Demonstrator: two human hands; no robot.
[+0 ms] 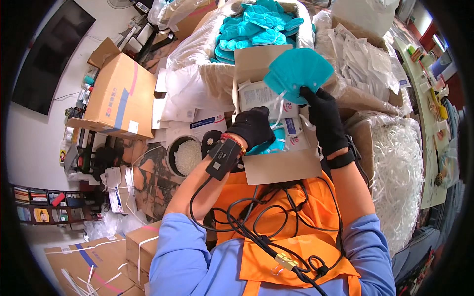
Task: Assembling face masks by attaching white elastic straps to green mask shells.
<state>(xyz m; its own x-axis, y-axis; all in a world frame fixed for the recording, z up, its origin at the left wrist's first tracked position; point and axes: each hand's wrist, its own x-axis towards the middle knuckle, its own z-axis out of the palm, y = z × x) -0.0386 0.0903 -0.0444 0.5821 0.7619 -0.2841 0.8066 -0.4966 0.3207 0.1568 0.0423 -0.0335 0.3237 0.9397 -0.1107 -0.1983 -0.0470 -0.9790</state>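
Note:
My right hand (325,121), in a black glove, pinches the lower edge of a teal face mask (299,73), raised over a small open cardboard box (282,166). A white elastic strap (280,109) hangs from the mask down to the fingertips of my left hand (252,127). That hand, also gloved in black, is closed at the box's left side, and its fingers partly hide each other. Below it, another teal mask (277,140) lies in the box. White printed packets (256,93) sit at the far end of the box.
A lined carton of teal masks (261,24) stands beyond the box. To the right are a carton of white packets (363,59) and a bag of white straps (397,172). A bowl of small white pieces (187,157) stands left. Black cables (256,217) loop over my orange apron (296,246).

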